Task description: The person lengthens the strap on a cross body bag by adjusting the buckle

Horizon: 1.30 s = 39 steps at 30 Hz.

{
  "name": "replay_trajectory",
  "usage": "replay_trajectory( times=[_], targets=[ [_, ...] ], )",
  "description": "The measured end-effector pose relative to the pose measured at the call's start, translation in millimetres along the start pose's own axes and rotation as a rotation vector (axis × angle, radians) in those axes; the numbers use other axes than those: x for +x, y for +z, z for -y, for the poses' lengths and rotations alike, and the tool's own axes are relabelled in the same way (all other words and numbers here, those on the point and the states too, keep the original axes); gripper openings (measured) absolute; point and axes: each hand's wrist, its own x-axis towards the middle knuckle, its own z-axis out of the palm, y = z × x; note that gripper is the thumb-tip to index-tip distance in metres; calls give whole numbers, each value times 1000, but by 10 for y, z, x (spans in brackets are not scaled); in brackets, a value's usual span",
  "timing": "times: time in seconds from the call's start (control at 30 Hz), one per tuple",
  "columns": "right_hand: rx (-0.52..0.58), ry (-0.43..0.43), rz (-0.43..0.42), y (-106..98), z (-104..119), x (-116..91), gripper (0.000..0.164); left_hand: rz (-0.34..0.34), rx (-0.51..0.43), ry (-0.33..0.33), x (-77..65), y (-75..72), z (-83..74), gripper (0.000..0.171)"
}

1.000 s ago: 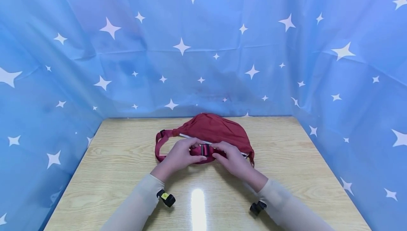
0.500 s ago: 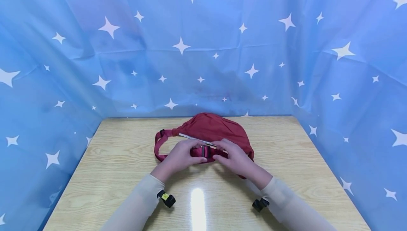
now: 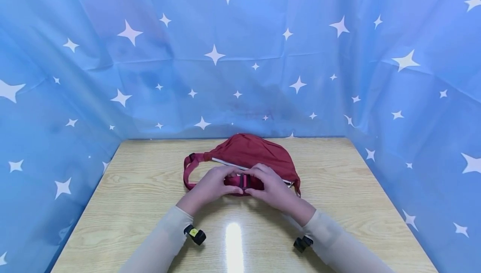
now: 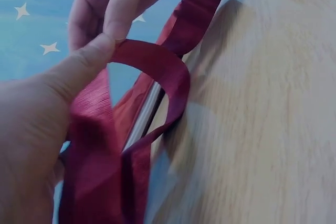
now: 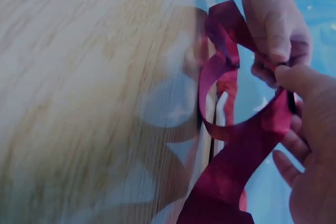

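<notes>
A dark red waist bag (image 3: 255, 150) lies at the back of the table, its silver zipper (image 3: 225, 163) along the near side. In front of it, both hands work at the black strap adjuster (image 3: 244, 180) on the bag's strap. My left hand (image 3: 213, 182) pinches the strap from the left with thumb and fingers. From the right, my right hand (image 3: 271, 184) pinches the strap at the adjuster, its thumb tip close to the left thumb. In the left wrist view a loop of red strap (image 4: 176, 80) bows out below the thumbs. The right wrist view shows a wide strap length (image 5: 226, 169) running down from the right hand.
The bag's remaining strap (image 3: 186, 175) curves round on the left, with a black fitting (image 3: 192, 156) on it. A pale wood table (image 3: 150, 173) lies beneath. Blue star-printed cloth (image 3: 169, 77) hangs behind and on both sides.
My right hand shifts slightly right along the strap, then comes back left until its fingertips are at the adjuster, close to the left fingertips. The left hand and the bag stay nearly still.
</notes>
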Motion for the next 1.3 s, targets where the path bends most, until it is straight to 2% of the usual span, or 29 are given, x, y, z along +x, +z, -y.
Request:
replay_trajectory(
  times=[0.2, 0.3, 0.47, 0.7, 0.97, 1.1, 1.3],
  targets=[
    [83, 6, -17, -17, -8, -22, 48, 24, -45, -49, -84, -87, 39, 16],
    [79, 9, -8, -22, -3, -26, 49, 28, -78, -50, -111, -126, 39, 10],
    [59, -2, 10, -18, 25, -11, 48, 47, -85, -38, -104, -166, 25, 8],
    [51, -76, 2, -39, 26, 7, 48, 81, -121, -49, -60, -205, 21, 10],
    [44, -131, -5, -33, 5, 6, 52, 102, -156, -30, 9, -176, -60, 10],
    [41, -130, -13, -6, -7, 7, 53, 104, -165, -20, 45, -147, -82, 9],
    [47, -115, -42, -4, -13, -7, 52, 91, -110, -51, 17, -175, -38, 10]
  ],
)
